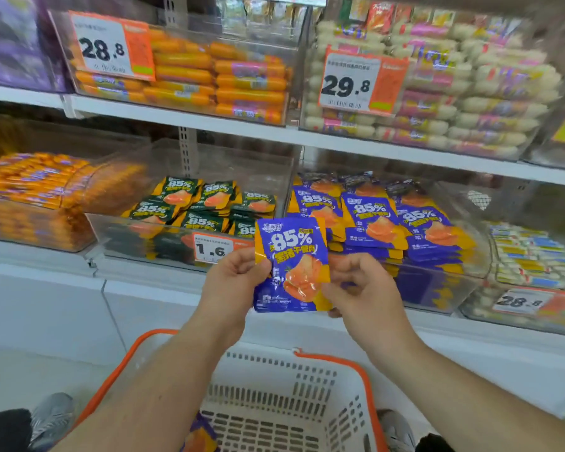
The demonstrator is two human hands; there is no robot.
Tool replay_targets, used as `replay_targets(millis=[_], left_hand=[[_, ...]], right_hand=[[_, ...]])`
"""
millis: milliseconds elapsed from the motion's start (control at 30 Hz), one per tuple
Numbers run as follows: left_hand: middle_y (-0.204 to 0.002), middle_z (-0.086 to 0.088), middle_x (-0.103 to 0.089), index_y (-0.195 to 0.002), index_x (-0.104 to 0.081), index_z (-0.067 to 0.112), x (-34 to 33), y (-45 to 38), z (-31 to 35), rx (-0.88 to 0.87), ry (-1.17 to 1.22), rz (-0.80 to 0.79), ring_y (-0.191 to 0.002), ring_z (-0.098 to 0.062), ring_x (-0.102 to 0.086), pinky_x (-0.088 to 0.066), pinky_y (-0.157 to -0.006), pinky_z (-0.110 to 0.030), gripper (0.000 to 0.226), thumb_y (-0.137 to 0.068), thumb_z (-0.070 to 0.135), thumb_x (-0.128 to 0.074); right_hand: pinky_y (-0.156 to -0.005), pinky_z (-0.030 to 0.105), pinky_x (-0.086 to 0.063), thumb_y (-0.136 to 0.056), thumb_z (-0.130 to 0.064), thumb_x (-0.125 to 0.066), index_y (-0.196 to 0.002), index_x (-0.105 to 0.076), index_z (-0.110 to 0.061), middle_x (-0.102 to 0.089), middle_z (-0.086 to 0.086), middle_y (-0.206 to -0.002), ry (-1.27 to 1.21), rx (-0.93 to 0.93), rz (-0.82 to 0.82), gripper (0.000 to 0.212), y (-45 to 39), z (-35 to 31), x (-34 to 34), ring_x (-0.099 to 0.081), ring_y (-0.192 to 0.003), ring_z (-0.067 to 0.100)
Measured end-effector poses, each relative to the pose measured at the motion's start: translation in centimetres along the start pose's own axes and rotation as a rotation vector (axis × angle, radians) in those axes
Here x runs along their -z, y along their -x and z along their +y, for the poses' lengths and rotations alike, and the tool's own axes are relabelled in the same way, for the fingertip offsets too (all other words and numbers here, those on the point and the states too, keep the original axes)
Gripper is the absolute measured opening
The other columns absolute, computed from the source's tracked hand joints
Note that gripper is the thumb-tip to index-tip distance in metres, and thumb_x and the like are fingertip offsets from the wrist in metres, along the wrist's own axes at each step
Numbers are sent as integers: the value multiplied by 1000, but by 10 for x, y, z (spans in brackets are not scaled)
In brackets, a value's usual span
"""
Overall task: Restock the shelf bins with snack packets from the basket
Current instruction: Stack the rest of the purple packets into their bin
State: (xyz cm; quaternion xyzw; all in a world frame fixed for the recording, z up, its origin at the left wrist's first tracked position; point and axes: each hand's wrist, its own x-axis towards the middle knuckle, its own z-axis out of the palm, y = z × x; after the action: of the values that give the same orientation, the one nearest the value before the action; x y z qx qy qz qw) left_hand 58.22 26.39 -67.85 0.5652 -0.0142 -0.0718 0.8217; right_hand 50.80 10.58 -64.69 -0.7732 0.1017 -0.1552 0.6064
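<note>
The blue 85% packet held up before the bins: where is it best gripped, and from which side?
Pinch the blue packet by its flat side edges, coming in from left and right, as the left hand and right hand do. It stands upright, face toward the camera, thin and floppy, so edge pinches keep it flat.

both forearms (163, 380) are bare from the bottom of the frame to the wrists, with no sleeve, cuff or glove in view. the left hand (232, 285) and the right hand (362, 288) wear no ring, and neither wrist carries a watch or band. low at the near left a grey lace-up trainer (51, 415) shows, its upper a mesh-like weave, and beside it at the frame's corner a patch of black trouser leg (4, 429). at the near right the toe of a second grey shoe (395, 429) shows, with more black cloth (433, 444) just right of it. the rest of the clothing lies out of frame.
</note>
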Motion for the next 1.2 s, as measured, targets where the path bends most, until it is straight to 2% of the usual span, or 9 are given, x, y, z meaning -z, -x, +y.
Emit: replay_targets(millis=[67,233,367,467,667,833,900,1033,1200], left_hand=[[-95,-12,-75,-102,-64,6,-15,-7,8,39,1,9,-80,-24,-70,-55,-77,-41,9,-94,7,-59],[-92,-6,-75,-102,-64,12,-49,-28,34,-40,-134,-27,-75,-14,-72,-54,-55,-25,8,-95,13,-60],[-93,6,-70,-90,-63,24,-60,-56,45,-291,-506,126,-83,-8,-66,-54,-74,-23,10,-96,29,-57],[-116,0,-62,-119,-63,19,-52,-78,43,-504,-847,183,-103,-12,-57,-47,-87,-26,26,-99,29,-48],[-132,2,-60,-138,-52,30,-46,-91,30,-451,-1146,164,-115,-20,-57,-49,-89,-34,40,-102,39,-36],[-126,3,-64,-139,-51,32,-43,-93,33,-404,-1103,129,-106,-14,-60,-54,-81,-30,41,-102,43,-37],[-127,3,-64,-139,-51,32,-42,-94,33,-400,-1099,128,-107,-14,-60,-54,-82,-30,42,-102,45,-37],[-126,3,-65,-138,-53,31,-41,-95,31,-423,-1093,150,-109,-16,-61,-53,-83,-29,42,-102,44,-38],[-128,2,-64,-136,-55,28,-41,-92,32,-459,-1087,140,-110,-13,-60,-48,-79,-22,40,-103,41,-38]], right_hand=[[-46,27,-47,-88,7,-60,-84,-59,-19,-63,9,-80,3,-22,11,26,-4,-6,4,-61,-49,13],[-43,23,-44,-89,13,-53,-112,-63,-11,-63,6,-98,-77,-105,41,35,-36,-32,20,-59,-44,11],[-42,21,-42,-87,14,-50,-123,-61,-7,-62,10,-104,-117,-165,85,43,-72,-45,30,-57,-51,15],[-45,24,-43,-88,14,-46,-126,-59,-4,-63,11,-77,-98,-158,147,44,-108,-52,34,-55,-56,20],[-49,23,-42,-98,6,-38,-127,-47,9,-61,15,-58,66,-207,197,31,-175,-70,19,-49,-41,14],[-61,21,-48,-99,-9,-48,-125,-57,-2,-61,16,-125,391,-169,92,29,-215,-54,-7,-60,-80,16],[-74,26,-43,-100,-22,-47,-116,-62,-8,-61,11,-124,633,-135,150,26,-220,-51,-16,-59,-102,24],[-94,37,-40,-87,-48,-54,-102,-58,-17,-61,7,-115,1003,-82,110,34,-229,-40,-23,-53,-111,30],[-99,46,-27,-89,-48,-52,-94,-53,-21,-54,4,-99,1176,-84,46,27,-239,-37,-22,-49,-111,27]])
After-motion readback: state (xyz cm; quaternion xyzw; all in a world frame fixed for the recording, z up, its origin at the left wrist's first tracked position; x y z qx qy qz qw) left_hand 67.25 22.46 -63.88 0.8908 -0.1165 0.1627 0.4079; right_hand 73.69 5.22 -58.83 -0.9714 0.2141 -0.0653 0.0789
